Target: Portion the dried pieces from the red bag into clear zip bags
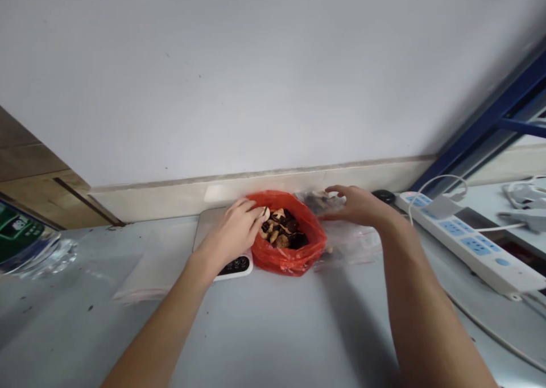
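A red plastic bag (pixel 290 261) stands with its mouth wide, holding brown and cream dried pieces (pixel 281 228) that look like dried mushrooms. My left hand (pixel 236 226) is at the bag's left rim, its thumb and fingers closed on a pale dried mushroom piece (pixel 265 213). Partly beneath that hand lies a kitchen scale (pixel 209 223), its black button panel showing. My right hand (pixel 354 205) grips a small clear plastic bag (pixel 318 201) with dark pieces inside, just right of the red bag. More clear zip bags (pixel 354 243) lie below my right hand.
A flat clear bag (pixel 149 271) lies left of the scale. At far left is a bottle with a green label (pixel 21 234). A white power strip (pixel 464 240) with cables lies at right, near a black object (pixel 384 196) and a blue metal frame (pixel 482 115). A wall (pixel 256 92) rises behind.
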The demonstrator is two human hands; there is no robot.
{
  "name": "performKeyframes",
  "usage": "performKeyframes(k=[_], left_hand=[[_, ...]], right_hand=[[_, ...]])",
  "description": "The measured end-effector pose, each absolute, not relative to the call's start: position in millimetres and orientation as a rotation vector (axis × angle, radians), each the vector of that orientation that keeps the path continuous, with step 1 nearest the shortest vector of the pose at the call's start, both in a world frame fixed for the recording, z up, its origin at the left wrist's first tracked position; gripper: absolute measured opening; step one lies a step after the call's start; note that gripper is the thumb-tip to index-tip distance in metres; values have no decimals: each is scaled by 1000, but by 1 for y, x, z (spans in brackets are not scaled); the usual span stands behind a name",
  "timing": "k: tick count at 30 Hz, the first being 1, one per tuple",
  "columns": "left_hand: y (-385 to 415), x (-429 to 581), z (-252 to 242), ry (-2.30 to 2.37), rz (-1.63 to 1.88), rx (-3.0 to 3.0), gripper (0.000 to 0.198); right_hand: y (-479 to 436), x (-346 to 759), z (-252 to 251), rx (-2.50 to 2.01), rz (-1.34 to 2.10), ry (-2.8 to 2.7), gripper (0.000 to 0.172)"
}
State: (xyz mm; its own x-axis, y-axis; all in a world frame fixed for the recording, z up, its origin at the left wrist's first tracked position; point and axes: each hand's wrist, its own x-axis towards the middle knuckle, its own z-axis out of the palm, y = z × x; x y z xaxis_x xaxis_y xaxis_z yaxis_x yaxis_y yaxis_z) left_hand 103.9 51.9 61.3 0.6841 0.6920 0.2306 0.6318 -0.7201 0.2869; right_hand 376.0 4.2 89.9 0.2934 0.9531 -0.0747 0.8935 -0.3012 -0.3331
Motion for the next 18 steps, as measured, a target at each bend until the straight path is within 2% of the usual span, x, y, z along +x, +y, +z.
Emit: performKeyframes(k=[1,4,6,13,18], left_hand=[[52,103,62,1094,518,2739,41],[49,101,66,1147,623,2795,33],[46,101,69,1203,634,2801,32],[57,97,61,1365,458,2755,41],[61,95,61,1209,673,2715,51]], right_hand=[[5,376,88,-2327,371,-1703,66],[7,379,84,-2308,343,-1685,37],[9,384,82,-2290,297,-1656,24],[9,390,88,-2097,95,-1503,28],[1,367,108,-1862,280,-1329,27]])
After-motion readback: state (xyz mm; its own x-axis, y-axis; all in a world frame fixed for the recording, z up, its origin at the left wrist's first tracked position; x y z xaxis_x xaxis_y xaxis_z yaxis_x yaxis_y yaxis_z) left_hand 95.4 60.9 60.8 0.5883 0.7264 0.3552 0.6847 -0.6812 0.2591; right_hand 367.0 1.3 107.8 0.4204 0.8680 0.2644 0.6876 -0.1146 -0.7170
